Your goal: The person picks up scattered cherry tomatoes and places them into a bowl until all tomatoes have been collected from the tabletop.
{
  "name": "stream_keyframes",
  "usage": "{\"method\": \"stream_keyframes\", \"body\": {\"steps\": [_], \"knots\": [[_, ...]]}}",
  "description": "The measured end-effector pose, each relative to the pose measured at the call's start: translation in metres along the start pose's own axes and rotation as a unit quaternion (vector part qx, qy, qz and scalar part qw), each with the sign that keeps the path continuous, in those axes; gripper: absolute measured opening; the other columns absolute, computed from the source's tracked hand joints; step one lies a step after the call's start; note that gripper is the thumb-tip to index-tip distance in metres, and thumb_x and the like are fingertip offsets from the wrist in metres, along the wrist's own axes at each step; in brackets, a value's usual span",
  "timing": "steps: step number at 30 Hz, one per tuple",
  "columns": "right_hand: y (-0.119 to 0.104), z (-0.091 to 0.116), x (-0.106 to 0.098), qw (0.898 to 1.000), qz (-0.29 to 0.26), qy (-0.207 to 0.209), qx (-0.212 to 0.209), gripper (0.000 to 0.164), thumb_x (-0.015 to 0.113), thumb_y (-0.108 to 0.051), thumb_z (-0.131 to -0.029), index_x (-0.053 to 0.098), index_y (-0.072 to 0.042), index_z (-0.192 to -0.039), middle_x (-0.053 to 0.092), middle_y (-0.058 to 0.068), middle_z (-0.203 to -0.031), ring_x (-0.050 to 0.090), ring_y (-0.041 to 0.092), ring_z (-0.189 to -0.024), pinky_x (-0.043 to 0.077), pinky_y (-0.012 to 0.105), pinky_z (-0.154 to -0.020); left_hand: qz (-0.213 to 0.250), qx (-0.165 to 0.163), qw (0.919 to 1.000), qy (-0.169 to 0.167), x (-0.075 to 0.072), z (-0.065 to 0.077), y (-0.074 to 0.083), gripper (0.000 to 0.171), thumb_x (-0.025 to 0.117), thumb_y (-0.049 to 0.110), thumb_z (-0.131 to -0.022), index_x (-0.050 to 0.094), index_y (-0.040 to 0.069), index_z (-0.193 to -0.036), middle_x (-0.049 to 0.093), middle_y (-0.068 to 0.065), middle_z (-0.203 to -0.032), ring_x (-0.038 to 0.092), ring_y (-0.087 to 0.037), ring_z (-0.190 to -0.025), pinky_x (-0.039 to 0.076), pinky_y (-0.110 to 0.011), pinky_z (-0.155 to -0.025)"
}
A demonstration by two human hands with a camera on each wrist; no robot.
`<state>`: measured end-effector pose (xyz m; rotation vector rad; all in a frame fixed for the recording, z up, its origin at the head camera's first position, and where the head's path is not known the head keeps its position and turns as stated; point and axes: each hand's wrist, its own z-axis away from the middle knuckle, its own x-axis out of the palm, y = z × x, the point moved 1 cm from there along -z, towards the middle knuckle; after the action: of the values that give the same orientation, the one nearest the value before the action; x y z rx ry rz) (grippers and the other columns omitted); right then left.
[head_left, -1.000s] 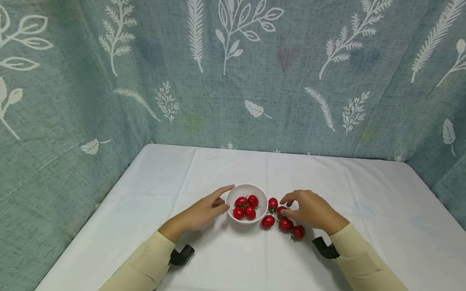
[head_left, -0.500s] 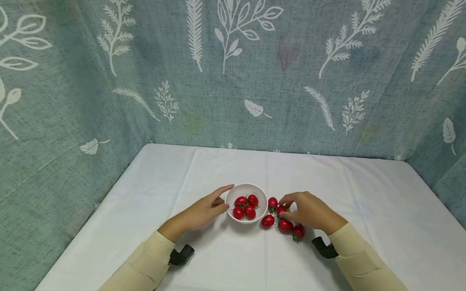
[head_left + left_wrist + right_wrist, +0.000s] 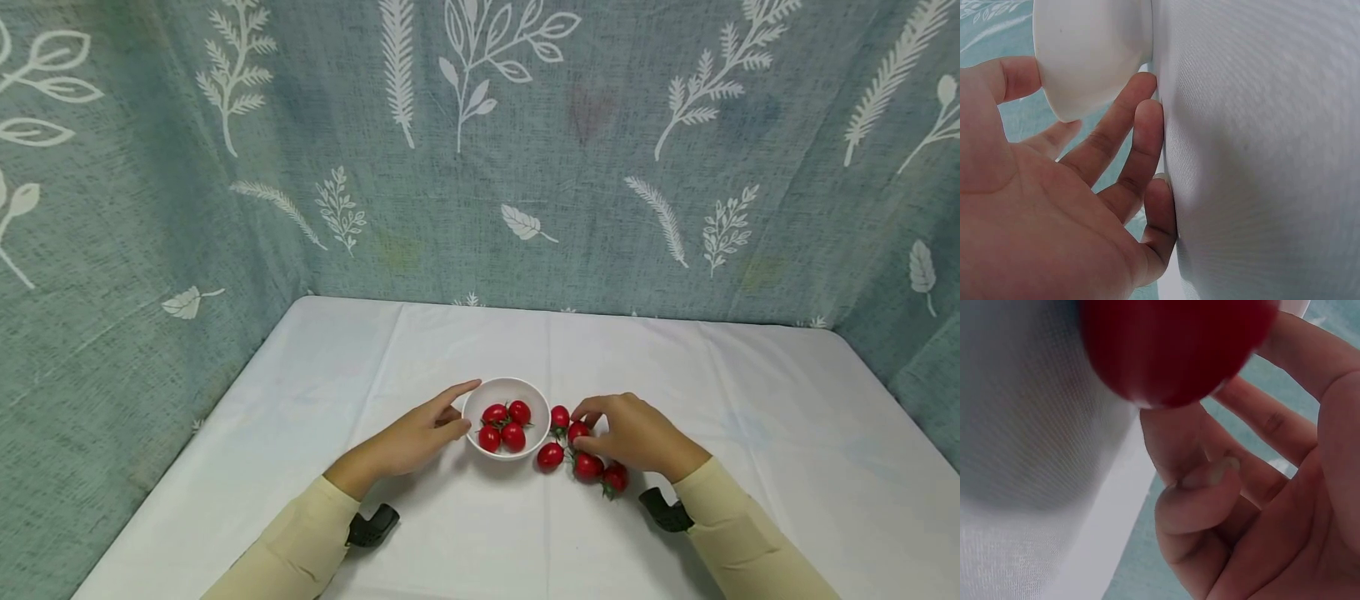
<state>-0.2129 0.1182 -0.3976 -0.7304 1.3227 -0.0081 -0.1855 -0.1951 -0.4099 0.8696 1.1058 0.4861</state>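
A white bowl (image 3: pixel 504 388) holding several red cherry tomatoes (image 3: pixel 513 437) stands on the table. My left hand (image 3: pixel 411 437) rests against its left side. In the left wrist view the thumb (image 3: pixel 1019 78) touches the bowl (image 3: pixel 1094 50) near its rim, with the lower fingers on the cloth. To the right of the bowl lie several more cherry tomatoes (image 3: pixel 550 456). My right hand (image 3: pixel 637 433) pinches one cherry tomato (image 3: pixel 577 431) of this group between thumb and fingers. A tomato (image 3: pixel 1179 350) close to the right wrist camera hides part of that grip.
A white cloth (image 3: pixel 450 533) covers the table. Blue-green curtains (image 3: pixel 450 225) with white leaf prints hang behind it and at both sides. Loose tomatoes (image 3: pixel 615 477) lie under and in front of the right hand, close together.
My right thumb and fingers have drawn in around a tomato, the hand shifting slightly left. The front loose tomatoes have rolled a little. The left hand and bowl keep their places.
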Motion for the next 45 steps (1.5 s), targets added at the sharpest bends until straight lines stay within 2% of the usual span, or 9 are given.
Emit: {"method": "stream_keyframes", "body": {"steps": [12, 16, 21, 39, 45], "knots": [[-0.006, 0.004, -0.010, 0.998, 0.024, 0.051, -0.002, 0.027, 0.082, -0.028, -0.083, 0.074, -0.020, -0.107, 0.071, -0.006, -0.092, 0.063, 0.015, -0.084, 0.051, 0.033, -0.071, -0.001, -0.006, 1.0000, 0.001, 0.000, 0.002, 0.001, 0.058, 0.052, 0.034, -0.103, 0.028, 0.041, -0.156, 0.066, 0.000, -0.112, 0.060, -0.016, -0.103, 0.044, -0.044, -0.094], [-0.011, 0.007, -0.014, 0.996, 0.025, 0.079, -0.017, 0.028, 0.082, -0.028, -0.083, 0.074, -0.018, -0.108, 0.073, -0.004, -0.095, 0.060, 0.012, -0.074, 0.050, 0.030, -0.067, -0.001, -0.005, 1.0000, 0.001, 0.000, 0.001, 0.001, 0.058, 0.052, 0.034, -0.103, 0.029, 0.043, -0.155, 0.067, 0.000, -0.113, 0.060, -0.016, -0.103, 0.044, -0.044, -0.094], [-0.015, 0.009, -0.016, 0.995, 0.018, 0.095, -0.035, 0.027, 0.081, -0.028, -0.084, 0.074, -0.018, -0.108, 0.073, -0.003, -0.096, 0.048, 0.008, -0.058, 0.043, 0.025, -0.056, 0.001, -0.006, 1.0000, 0.000, 0.000, 0.001, 0.000, 0.058, 0.053, 0.035, -0.103, 0.028, 0.045, -0.154, 0.067, 0.000, -0.113, 0.060, -0.015, -0.104, 0.044, -0.044, -0.094], [-0.031, 0.015, -0.020, 0.984, 0.033, 0.155, -0.075, 0.032, 0.083, -0.028, -0.083, 0.074, -0.017, -0.112, 0.072, -0.005, -0.098, 0.049, 0.002, -0.058, 0.044, 0.021, -0.056, -0.001, -0.002, 1.0000, -0.005, -0.001, 0.001, 0.003, 0.058, 0.052, 0.036, -0.103, 0.028, 0.044, -0.155, 0.066, 0.000, -0.114, 0.060, -0.015, -0.104, 0.044, -0.042, -0.093], [-0.041, 0.009, -0.017, 0.985, 0.034, 0.147, -0.079, 0.034, 0.082, -0.031, -0.083, 0.074, -0.019, -0.114, 0.072, -0.006, -0.100, 0.049, 0.003, -0.060, 0.044, 0.021, -0.055, -0.005, 0.002, 1.0000, -0.007, -0.001, 0.001, 0.003, 0.057, 0.051, 0.037, -0.103, 0.028, 0.041, -0.156, 0.066, -0.001, -0.115, 0.060, -0.016, -0.105, 0.045, -0.043, -0.093]]}}
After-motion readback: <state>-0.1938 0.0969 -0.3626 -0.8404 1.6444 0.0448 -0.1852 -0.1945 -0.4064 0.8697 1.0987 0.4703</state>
